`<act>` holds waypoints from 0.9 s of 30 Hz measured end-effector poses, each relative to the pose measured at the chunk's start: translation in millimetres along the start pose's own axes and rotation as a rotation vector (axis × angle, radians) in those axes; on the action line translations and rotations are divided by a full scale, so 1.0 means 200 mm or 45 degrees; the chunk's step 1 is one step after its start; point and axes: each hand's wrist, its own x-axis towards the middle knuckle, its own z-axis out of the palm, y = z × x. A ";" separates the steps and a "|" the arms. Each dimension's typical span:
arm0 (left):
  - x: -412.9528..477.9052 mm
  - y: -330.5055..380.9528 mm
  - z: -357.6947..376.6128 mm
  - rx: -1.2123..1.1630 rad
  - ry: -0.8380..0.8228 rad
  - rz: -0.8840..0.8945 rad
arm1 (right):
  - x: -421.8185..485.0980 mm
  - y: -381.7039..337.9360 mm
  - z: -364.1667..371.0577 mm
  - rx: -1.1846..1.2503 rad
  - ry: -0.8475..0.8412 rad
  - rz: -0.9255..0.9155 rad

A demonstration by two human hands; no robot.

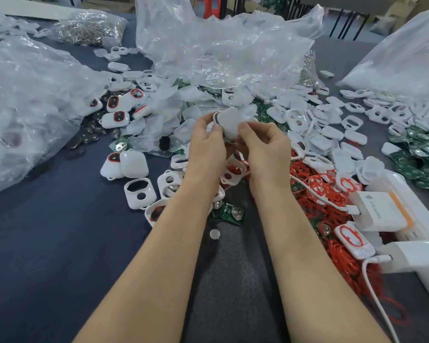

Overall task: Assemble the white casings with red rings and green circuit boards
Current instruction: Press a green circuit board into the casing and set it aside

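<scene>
While both hands grip a white casing, its underside stays hidden.

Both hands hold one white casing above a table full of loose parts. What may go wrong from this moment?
1. The left hand and right hand pinch the white casing mostly with the fingertips. If it slips, it may fall among the loose casings and be hard to find.
2. The white charger cable lies across the red rings close to the right forearm. The arm may catch it and drag parts.
</scene>
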 end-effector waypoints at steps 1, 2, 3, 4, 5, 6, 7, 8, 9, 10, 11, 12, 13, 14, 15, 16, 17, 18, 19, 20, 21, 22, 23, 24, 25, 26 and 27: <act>0.00 0.00 0.00 0.000 0.003 0.002 | 0.00 0.00 0.00 0.039 0.008 0.022; -0.01 0.00 0.00 -0.004 0.010 0.004 | 0.00 -0.01 0.00 0.104 0.021 0.057; -0.01 0.00 0.01 -0.026 0.019 0.003 | 0.01 -0.02 0.00 0.198 0.037 0.103; -0.01 0.01 0.01 -0.064 0.029 -0.004 | 0.02 -0.03 -0.01 0.306 0.057 0.146; -0.01 0.01 0.01 -0.111 0.034 -0.015 | 0.03 -0.04 -0.03 0.398 0.082 0.169; -0.02 0.02 0.01 -0.150 0.033 -0.025 | 0.04 -0.05 -0.05 0.448 0.110 0.168; -0.02 0.02 0.01 -0.174 0.027 -0.029 | 0.05 -0.05 -0.06 0.432 0.136 0.147; -0.02 0.02 0.01 -0.183 0.019 -0.028 | 0.06 -0.05 -0.08 0.353 0.158 0.105; -0.02 0.02 0.01 -0.184 0.013 -0.023 | 0.06 -0.05 -0.09 0.243 0.172 0.053; -0.02 0.02 0.01 -0.180 0.010 -0.021 | 0.06 -0.05 -0.09 0.143 0.179 0.000; -0.02 0.02 0.01 -0.176 0.009 -0.023 | 0.06 -0.04 -0.09 0.070 0.179 -0.041; -0.02 0.02 0.00 -0.175 0.008 -0.027 | 0.05 -0.04 -0.09 0.022 0.171 -0.071; -0.02 0.02 0.00 -0.180 0.006 -0.032 | 0.05 -0.03 -0.09 -0.021 0.160 -0.098; -0.03 0.03 0.00 -0.185 0.003 -0.035 | 0.05 -0.03 -0.09 -0.060 0.147 -0.122; -0.03 0.03 0.00 -0.191 0.000 -0.038 | 0.04 -0.03 -0.09 -0.095 0.134 -0.142; -0.03 0.03 0.00 -0.196 -0.003 -0.039 | 0.04 -0.02 -0.09 -0.125 0.120 -0.156; -0.03 0.03 0.00 -0.200 -0.006 -0.039 | 0.04 -0.02 -0.08 -0.157 0.105 -0.165; -0.03 0.03 0.00 -0.204 -0.011 -0.038 | 0.04 -0.02 -0.08 -0.189 0.090 -0.169; -0.03 0.03 0.00 -0.209 -0.017 -0.038 | 0.04 -0.02 -0.08 -0.225 0.076 -0.172; -0.03 0.03 0.00 -0.213 -0.022 -0.038 | 0.04 -0.02 -0.08 -0.268 0.064 -0.179; -0.03 0.03 0.00 -0.215 -0.026 -0.040 | 0.04 -0.01 -0.08 -0.323 0.056 -0.198; -0.03 0.03 0.00 -0.215 -0.028 -0.043 | 0.03 -0.01 -0.07 -0.393 0.051 -0.228; -0.03 0.03 0.00 -0.214 -0.028 -0.044 | 0.03 0.00 -0.07 -0.478 0.048 -0.271; -0.03 0.03 0.00 -0.208 -0.029 -0.042 | 0.02 0.00 -0.07 -0.560 0.040 -0.323; -0.03 0.03 0.00 -0.196 -0.031 -0.037 | 0.02 0.01 -0.07 -0.637 0.035 -0.385; -0.03 0.03 0.00 -0.177 -0.035 -0.028 | 0.02 0.01 -0.07 -0.702 0.037 -0.450; -0.03 0.03 0.00 -0.155 -0.040 -0.017 | 0.01 0.01 -0.07 -0.751 0.043 -0.506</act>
